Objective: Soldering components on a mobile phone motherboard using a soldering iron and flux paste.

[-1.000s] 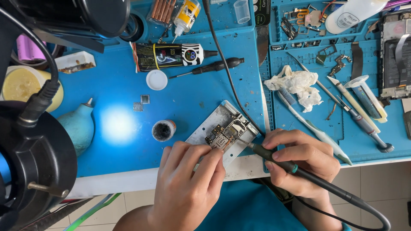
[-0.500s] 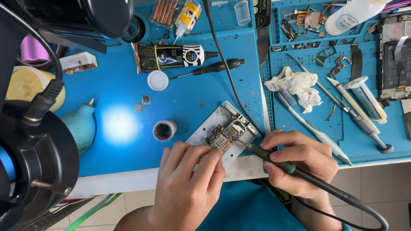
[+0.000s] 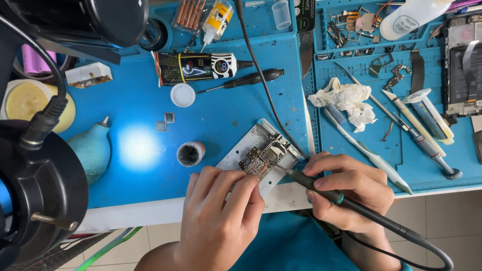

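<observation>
Circuit board (image 3: 264, 158) lies on a grey metal plate (image 3: 249, 145) near the counter's (image 3: 226, 115) front edge. The left hand (image 3: 219, 216) presses on the plate's near end, fingers narrow; whether they pinch anything I cannot tell. The right hand (image 3: 351, 190) has its fingers wrapped around one soldering iron (image 3: 321, 186), tip at the board. At ten o'clock from the board sits one small dark pot (image 3: 190, 153); at nine, one teal blower (image 3: 90, 150); at two, one crumpled tissue (image 3: 346, 100). Two small metal squares (image 3: 165, 122) lie at ten.
</observation>
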